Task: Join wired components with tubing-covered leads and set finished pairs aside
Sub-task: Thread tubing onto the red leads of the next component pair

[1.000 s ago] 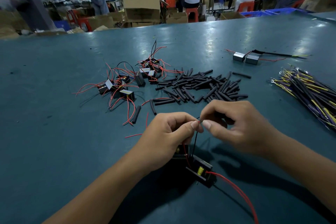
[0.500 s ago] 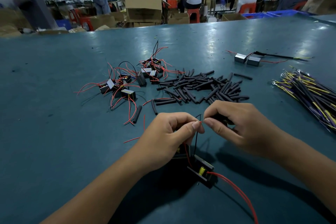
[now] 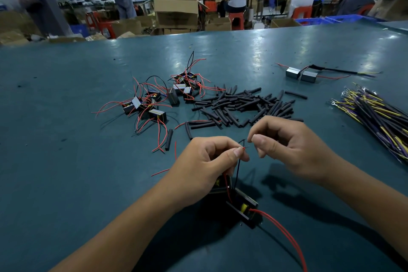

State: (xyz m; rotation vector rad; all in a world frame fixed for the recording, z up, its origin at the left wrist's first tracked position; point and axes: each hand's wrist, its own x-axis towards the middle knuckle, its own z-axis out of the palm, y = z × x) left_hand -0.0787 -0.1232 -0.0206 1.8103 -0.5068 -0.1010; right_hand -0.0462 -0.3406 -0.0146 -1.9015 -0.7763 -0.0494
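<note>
My left hand [image 3: 209,161] pinches the bare ends of a red and a black lead [image 3: 242,149] between thumb and forefinger. The leads run down to two black wired components [image 3: 241,207] lying on the table just below that hand, one partly hidden under it. A long red lead [image 3: 284,234] trails off to the lower right. My right hand [image 3: 293,146] hovers just right of the lead ends with its fingers curled, a small gap from them, and I see nothing in it. Loose black tubing pieces [image 3: 242,104] lie in a heap behind my hands.
Several loose components with red and black leads [image 3: 154,104] lie at centre left. A joined pair of grey blocks with a tubing-covered lead [image 3: 301,74] sits at the back right. A bundle of yellow and purple wires [image 3: 379,117] lies at the right edge. Seated workers and cardboard boxes fill the background.
My right hand has let go of the lead ends and drawn slightly right and up. The left hand still pinches them in the same spot.
</note>
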